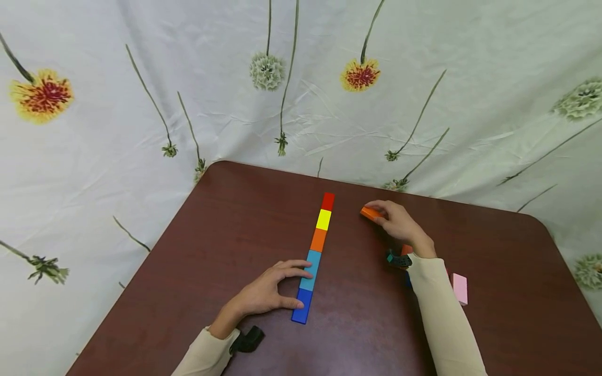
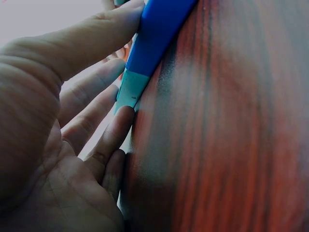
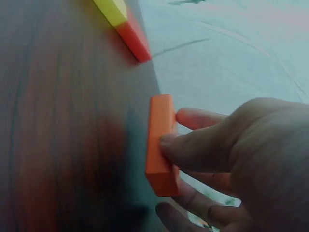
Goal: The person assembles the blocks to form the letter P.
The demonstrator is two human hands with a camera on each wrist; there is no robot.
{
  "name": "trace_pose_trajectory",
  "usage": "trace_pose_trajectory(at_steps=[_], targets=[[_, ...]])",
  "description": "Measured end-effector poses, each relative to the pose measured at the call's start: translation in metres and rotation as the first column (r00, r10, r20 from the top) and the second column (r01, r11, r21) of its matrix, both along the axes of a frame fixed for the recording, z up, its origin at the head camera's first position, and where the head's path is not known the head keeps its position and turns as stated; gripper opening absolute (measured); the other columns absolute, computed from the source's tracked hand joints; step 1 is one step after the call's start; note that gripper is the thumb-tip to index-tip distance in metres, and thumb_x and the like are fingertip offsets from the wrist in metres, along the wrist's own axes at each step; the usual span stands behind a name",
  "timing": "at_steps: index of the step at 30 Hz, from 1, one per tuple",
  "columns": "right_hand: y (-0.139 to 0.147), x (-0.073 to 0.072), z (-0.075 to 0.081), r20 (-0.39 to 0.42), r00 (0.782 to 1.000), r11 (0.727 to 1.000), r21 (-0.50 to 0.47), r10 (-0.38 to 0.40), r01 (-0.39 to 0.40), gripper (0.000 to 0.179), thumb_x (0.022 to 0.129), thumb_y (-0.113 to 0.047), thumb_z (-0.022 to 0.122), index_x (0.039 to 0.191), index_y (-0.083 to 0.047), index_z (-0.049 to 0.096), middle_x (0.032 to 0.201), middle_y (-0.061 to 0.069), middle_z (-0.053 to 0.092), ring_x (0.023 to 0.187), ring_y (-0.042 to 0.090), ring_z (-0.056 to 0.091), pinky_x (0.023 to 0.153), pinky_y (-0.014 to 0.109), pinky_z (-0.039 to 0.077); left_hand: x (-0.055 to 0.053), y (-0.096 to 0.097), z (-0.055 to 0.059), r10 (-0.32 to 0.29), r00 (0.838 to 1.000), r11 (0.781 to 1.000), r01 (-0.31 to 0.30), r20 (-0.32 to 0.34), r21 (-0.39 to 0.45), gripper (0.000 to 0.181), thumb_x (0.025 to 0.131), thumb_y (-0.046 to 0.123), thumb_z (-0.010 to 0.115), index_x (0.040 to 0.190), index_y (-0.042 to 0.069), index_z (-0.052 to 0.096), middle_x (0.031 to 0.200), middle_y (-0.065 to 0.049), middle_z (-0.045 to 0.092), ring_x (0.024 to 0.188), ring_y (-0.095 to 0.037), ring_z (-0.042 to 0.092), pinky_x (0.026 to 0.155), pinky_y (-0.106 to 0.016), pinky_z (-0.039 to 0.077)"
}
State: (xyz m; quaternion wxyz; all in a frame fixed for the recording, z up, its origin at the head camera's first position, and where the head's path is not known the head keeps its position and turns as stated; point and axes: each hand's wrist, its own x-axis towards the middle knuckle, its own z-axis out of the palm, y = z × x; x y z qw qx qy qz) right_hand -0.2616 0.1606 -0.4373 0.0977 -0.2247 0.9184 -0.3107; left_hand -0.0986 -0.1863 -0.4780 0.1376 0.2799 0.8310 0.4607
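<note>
A line of blocks runs away from me, end to end on the table: dark blue (image 1: pixel 303 308), light blue (image 1: pixel 313 258), orange (image 1: pixel 317 241), yellow (image 1: pixel 323 220) and red (image 1: pixel 328 201) at the far end. My left hand (image 1: pixel 263 292) lies along its near left side, thumb at the dark blue block and loosely spread fingertips on the light blue one. To the right of the red end, my right hand (image 1: pixel 397 222) pinches another orange block (image 3: pixel 160 130) between thumb and fingers. In the right wrist view that block appears raised over the tabletop.
Under and beside my right forearm are a pink block (image 1: pixel 460 289), an orange-red block (image 1: pixel 406 249) and a partly hidden blue one. The brown table (image 1: pixel 226 224) has rounded far corners. A white flowered cloth (image 1: pixel 211 68) hangs behind it.
</note>
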Motion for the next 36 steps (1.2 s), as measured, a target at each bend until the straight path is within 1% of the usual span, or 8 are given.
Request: trace_pose_trajectory(at_steps=[7, 14, 18, 21, 23, 25, 28, 36], targets=[[-0.034, -0.008, -0.012, -0.086, 0.996, 1.000, 0.013, 0.007, -0.006, 0.038, 0.099, 0.000, 0.058, 0.137, -0.003, 0.058, 0.132, 0.025, 0.058, 0.113, 0.042, 0.057, 0.099, 0.056, 0.047, 0.000, 0.001, 0.000, 0.005, 1.000, 1.000, -0.005, 0.002, 0.004, 0.052, 0.085, 0.033, 0.081, 0.132, 0.019, 0.065, 0.153, 0.001, 0.047, 0.139, -0.029, 0.042, 0.110, -0.059, 0.035], [-0.059, -0.013, -0.022, -0.084, 0.996, 1.000, -0.018, -0.027, 0.025, 0.038, 0.099, -0.001, 0.057, 0.137, -0.005, 0.059, 0.137, 0.022, 0.056, 0.124, 0.040, 0.053, 0.106, 0.055, 0.044, 0.000, 0.001, -0.001, 0.000, 1.000, 1.000, 0.000, -0.004, 0.001, 0.051, 0.085, 0.033, 0.081, 0.132, 0.019, 0.065, 0.153, 0.000, 0.047, 0.139, -0.028, 0.042, 0.110, -0.059, 0.034], [-0.064, -0.015, -0.028, -0.055, 0.995, 0.993, -0.093, -0.079, 0.074, 0.038, 0.100, -0.001, 0.057, 0.137, -0.005, 0.058, 0.140, 0.021, 0.055, 0.128, 0.041, 0.051, 0.108, 0.056, 0.042, 0.000, 0.000, 0.000, 0.001, 1.000, 1.000, -0.001, -0.008, 0.001, 0.051, 0.085, 0.032, 0.081, 0.132, 0.018, 0.065, 0.153, 0.000, 0.047, 0.139, -0.028, 0.042, 0.110, -0.059, 0.034], [-0.066, -0.014, -0.031, 0.067, 0.984, 0.963, -0.207, -0.163, 0.173, 0.040, 0.100, -0.003, 0.057, 0.141, -0.007, 0.055, 0.145, 0.020, 0.050, 0.132, 0.040, 0.047, 0.110, 0.055, 0.039, 0.001, 0.000, 0.001, 0.001, 1.000, 1.000, -0.001, -0.007, -0.002, 0.051, 0.086, 0.033, 0.081, 0.132, 0.018, 0.065, 0.153, 0.001, 0.047, 0.139, -0.028, 0.042, 0.110, -0.059, 0.033], [-0.066, -0.011, -0.033, 0.170, 0.959, 0.923, -0.277, -0.225, 0.266, 0.043, 0.100, -0.004, 0.058, 0.142, -0.009, 0.053, 0.149, 0.018, 0.046, 0.134, 0.038, 0.044, 0.112, 0.053, 0.038, 0.001, 0.000, 0.001, 0.001, 1.000, 1.000, -0.001, -0.004, -0.001, 0.051, 0.085, 0.033, 0.081, 0.132, 0.018, 0.065, 0.153, 0.001, 0.047, 0.139, -0.028, 0.042, 0.110, -0.059, 0.034], [-0.065, -0.009, -0.035, 0.234, 0.934, 0.887, -0.317, -0.269, 0.335, 0.044, 0.100, -0.003, 0.059, 0.143, -0.010, 0.053, 0.151, 0.017, 0.044, 0.137, 0.037, 0.041, 0.114, 0.051, 0.036, 0.001, 0.000, 0.001, 0.002, 1.000, 1.000, -0.002, 0.000, -0.001, 0.051, 0.085, 0.032, 0.081, 0.132, 0.018, 0.065, 0.153, 0.001, 0.047, 0.139, -0.029, 0.041, 0.110, -0.059, 0.034], [-0.064, -0.008, -0.037, 0.256, 0.921, 0.866, -0.338, -0.293, 0.369, 0.045, 0.099, -0.001, 0.060, 0.142, -0.010, 0.053, 0.149, 0.016, 0.046, 0.137, 0.035, 0.042, 0.115, 0.048, 0.035, 0.001, 0.000, 0.001, 0.004, 1.000, 1.000, -0.004, 0.005, 0.001, 0.052, 0.085, 0.032, 0.081, 0.132, 0.018, 0.065, 0.153, 0.000, 0.047, 0.139, -0.029, 0.041, 0.110, -0.059, 0.035], [-0.063, -0.011, -0.042, 0.221, 0.928, 0.856, -0.367, -0.300, 0.364, 0.045, 0.099, 0.000, 0.059, 0.142, -0.006, 0.050, 0.143, 0.017, 0.052, 0.132, 0.033, 0.045, 0.115, 0.046, 0.035, 0.000, 0.001, 0.001, 0.004, 1.000, 1.000, -0.004, 0.016, 0.004, 0.052, 0.085, 0.033, 0.081, 0.132, 0.019, 0.065, 0.153, 0.001, 0.046, 0.140, -0.029, 0.041, 0.110, -0.059, 0.034]])
